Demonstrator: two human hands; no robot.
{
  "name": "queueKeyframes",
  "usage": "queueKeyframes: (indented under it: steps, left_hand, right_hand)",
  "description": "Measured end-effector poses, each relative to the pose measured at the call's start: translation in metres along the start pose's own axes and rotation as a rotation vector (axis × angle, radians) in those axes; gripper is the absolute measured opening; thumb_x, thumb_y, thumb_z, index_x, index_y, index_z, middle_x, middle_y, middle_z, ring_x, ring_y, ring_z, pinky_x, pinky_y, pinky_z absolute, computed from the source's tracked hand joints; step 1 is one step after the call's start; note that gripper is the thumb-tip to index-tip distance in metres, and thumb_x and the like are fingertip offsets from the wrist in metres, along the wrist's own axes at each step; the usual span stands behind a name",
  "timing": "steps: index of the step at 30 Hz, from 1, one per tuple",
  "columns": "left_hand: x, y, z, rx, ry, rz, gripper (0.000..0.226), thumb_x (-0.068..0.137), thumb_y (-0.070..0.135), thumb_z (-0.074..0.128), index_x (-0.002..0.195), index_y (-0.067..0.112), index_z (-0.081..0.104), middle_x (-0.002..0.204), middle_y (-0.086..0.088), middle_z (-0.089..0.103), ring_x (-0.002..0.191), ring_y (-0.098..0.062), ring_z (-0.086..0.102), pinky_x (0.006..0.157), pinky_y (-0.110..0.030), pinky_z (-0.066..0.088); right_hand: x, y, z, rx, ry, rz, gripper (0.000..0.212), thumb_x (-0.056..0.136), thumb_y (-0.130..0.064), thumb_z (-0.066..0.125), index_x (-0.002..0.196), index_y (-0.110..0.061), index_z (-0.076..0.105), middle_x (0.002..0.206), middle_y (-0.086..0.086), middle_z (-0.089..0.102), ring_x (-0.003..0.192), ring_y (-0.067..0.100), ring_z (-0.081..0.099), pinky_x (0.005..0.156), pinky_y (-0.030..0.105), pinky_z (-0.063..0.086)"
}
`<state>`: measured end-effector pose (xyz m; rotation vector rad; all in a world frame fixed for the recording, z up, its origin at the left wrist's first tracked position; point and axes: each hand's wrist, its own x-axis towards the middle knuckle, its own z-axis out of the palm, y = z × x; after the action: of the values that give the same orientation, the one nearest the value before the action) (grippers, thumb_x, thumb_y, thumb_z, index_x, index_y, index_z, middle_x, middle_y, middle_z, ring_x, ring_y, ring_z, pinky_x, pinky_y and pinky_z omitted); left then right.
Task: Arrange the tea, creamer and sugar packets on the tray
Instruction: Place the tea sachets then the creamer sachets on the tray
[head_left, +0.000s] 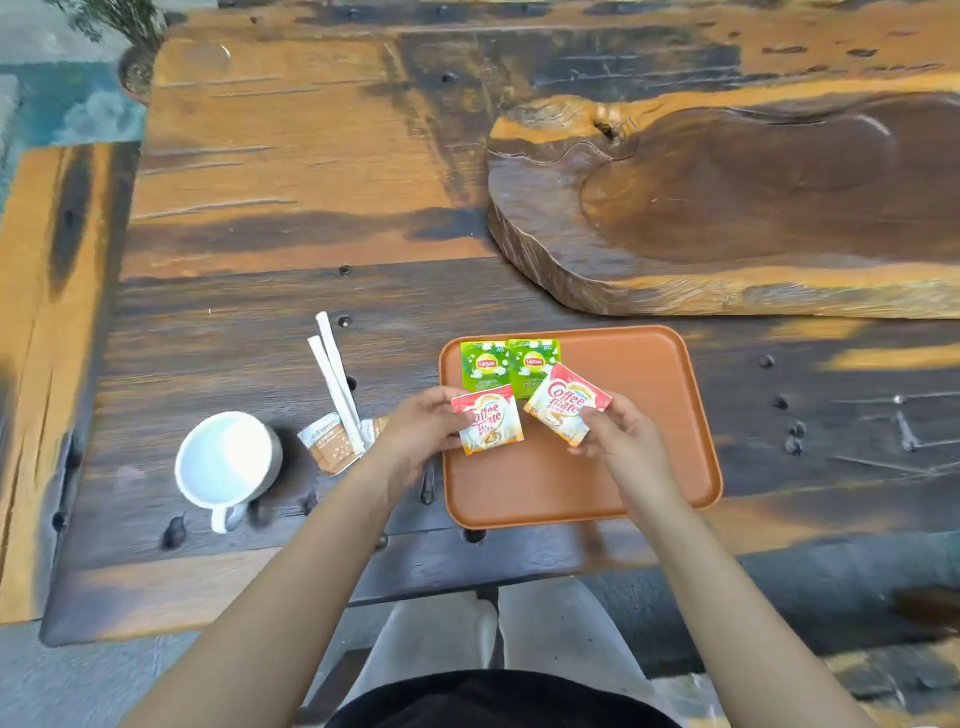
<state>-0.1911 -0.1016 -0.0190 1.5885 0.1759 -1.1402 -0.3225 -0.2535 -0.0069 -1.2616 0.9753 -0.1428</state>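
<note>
On the orange tray (649, 467), at its far-left corner, two green tea packets (509, 364) are already laid flat side by side, edges touching or just overlapping; "Lipton" is read on the yellow-red badge of each, smaller print below too blurred to tell. Just nearer, two creamer packets are being set down: the left creamer packet (491, 422) is pinched at its left edge by the left hand (423, 431), the right creamer packet (566, 402) is clamped at its near-right corner by the right hand (618, 434) and is tilted, its far corner overlapping the right tea packet. "Coffee mate" in red script is read on both; the rest is illegible. Whether either packet is resting on the tray or held slightly above it cannot be told. Progress, as judged: tea done, creamer approx. half-placed, not yet released or squared up. Left to do: sugar. Two long white stick packets (335, 382) lie off the tray on the bench (260, 182), to the left, w/ two brown-and-white sachets (330, 441) beside and partly under them, one mostly hidden behind the left wrist; printing on these cannot be made out. A white mug (226, 460) stands further left, and a large carved wooden slab (727, 208) lies beyond the tray.
</note>
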Motion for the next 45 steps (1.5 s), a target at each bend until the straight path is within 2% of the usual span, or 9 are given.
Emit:
queueKeyframes:
  steps: [5, 9, 20, 23, 26, 30, 34, 39, 45]
  left_hand:
    - [0.000, -0.010, 0.023, -0.001, 0.059, -0.015, 0.019, 0.087, -0.006, 0.053, 0.102, 0.006, 0.057, 0.087, -0.006, 0.064, 0.072, -0.011, 0.061, 0.049, -0.011, 0.054]
    - [-0.003, -0.012, 0.034, 0.010, 0.061, -0.023, 0.019, 0.088, -0.008, 0.052, 0.088, 0.010, 0.058, 0.083, -0.004, 0.063, 0.071, -0.011, 0.061, 0.046, -0.011, 0.053]
    - [-0.011, -0.017, 0.039, -0.238, 0.175, -0.220, 0.021, 0.084, -0.011, 0.048, 0.100, 0.002, 0.056, 0.091, -0.013, 0.063, 0.076, -0.020, 0.062, 0.056, -0.027, 0.059]
    - [-0.013, -0.019, 0.042, -0.247, 0.183, -0.226, 0.017, 0.087, -0.005, 0.049, 0.087, 0.009, 0.058, 0.084, -0.008, 0.063, 0.074, -0.018, 0.062, 0.054, -0.023, 0.058]
    - [-0.013, -0.023, 0.046, -0.013, 0.202, -0.156, 0.017, 0.089, -0.002, 0.048, 0.095, 0.010, 0.057, 0.085, -0.008, 0.063, 0.071, -0.015, 0.059, 0.049, -0.020, 0.053]
    - [-0.006, -0.024, 0.045, 0.464, 0.255, -0.020, 0.019, 0.085, 0.002, 0.056, 0.087, 0.021, 0.055, 0.108, -0.011, 0.061, 0.091, -0.024, 0.058, 0.072, -0.034, 0.049]
    - [0.003, -0.022, 0.045, 0.892, 0.263, 0.064, 0.034, 0.088, 0.008, 0.052, 0.121, 0.007, 0.056, 0.123, -0.014, 0.063, 0.109, -0.030, 0.058, 0.075, -0.028, 0.040]
    - [0.007, -0.035, 0.046, 1.074, 0.317, 0.262, 0.040, 0.086, 0.008, 0.054, 0.126, 0.006, 0.054, 0.124, -0.017, 0.054, 0.116, -0.032, 0.050, 0.095, -0.037, 0.040]
    - [-0.002, -0.053, 0.051, 1.103, 0.488, 0.447, 0.036, 0.079, 0.014, 0.066, 0.114, 0.006, 0.063, 0.109, -0.016, 0.058, 0.105, -0.035, 0.051, 0.091, -0.042, 0.046]
  right_hand:
    - [0.005, 0.010, -0.030, -0.168, 0.041, -0.009, 0.016, 0.092, -0.005, 0.048, 0.099, -0.016, 0.058, 0.089, 0.004, 0.063, 0.069, 0.014, 0.057, 0.047, 0.014, 0.049]
    - [0.007, 0.014, -0.045, -0.207, 0.037, 0.000, 0.022, 0.090, -0.007, 0.053, 0.111, -0.014, 0.055, 0.084, 0.000, 0.063, 0.067, 0.010, 0.057, 0.045, 0.011, 0.045]
    - [0.005, 0.015, -0.051, -0.140, -0.021, 0.039, 0.018, 0.090, -0.005, 0.054, 0.105, -0.013, 0.055, 0.082, -0.004, 0.064, 0.073, 0.010, 0.060, 0.048, 0.011, 0.047]
    - [0.004, 0.016, -0.052, -0.140, -0.041, 0.055, 0.019, 0.090, -0.004, 0.053, 0.107, -0.011, 0.055, 0.081, -0.003, 0.063, 0.071, 0.008, 0.058, 0.046, 0.009, 0.046]
    - [0.005, 0.018, -0.054, -0.173, -0.053, 0.055, 0.017, 0.090, -0.003, 0.052, 0.105, -0.012, 0.055, 0.079, -0.003, 0.063, 0.070, 0.007, 0.058, 0.047, 0.010, 0.046]
    - [0.008, 0.022, -0.057, -0.261, -0.068, 0.033, 0.015, 0.090, -0.003, 0.052, 0.100, -0.015, 0.055, 0.074, -0.001, 0.060, 0.069, 0.011, 0.056, 0.053, 0.017, 0.046]
    - [0.013, 0.025, -0.057, -0.296, -0.088, 0.033, 0.016, 0.089, -0.004, 0.053, 0.096, -0.018, 0.056, 0.074, -0.003, 0.060, 0.070, 0.010, 0.056, 0.064, 0.025, 0.045]
    - [0.018, 0.022, -0.056, -0.310, -0.094, 0.009, 0.026, 0.089, -0.003, 0.054, 0.083, -0.029, 0.053, 0.075, -0.004, 0.061, 0.070, 0.011, 0.057, 0.066, 0.026, 0.045]
    - [0.023, 0.019, -0.055, -0.359, -0.091, -0.008, 0.026, 0.088, -0.005, 0.055, 0.082, -0.031, 0.053, 0.085, 0.009, 0.061, 0.077, 0.019, 0.055, 0.070, 0.031, 0.043]
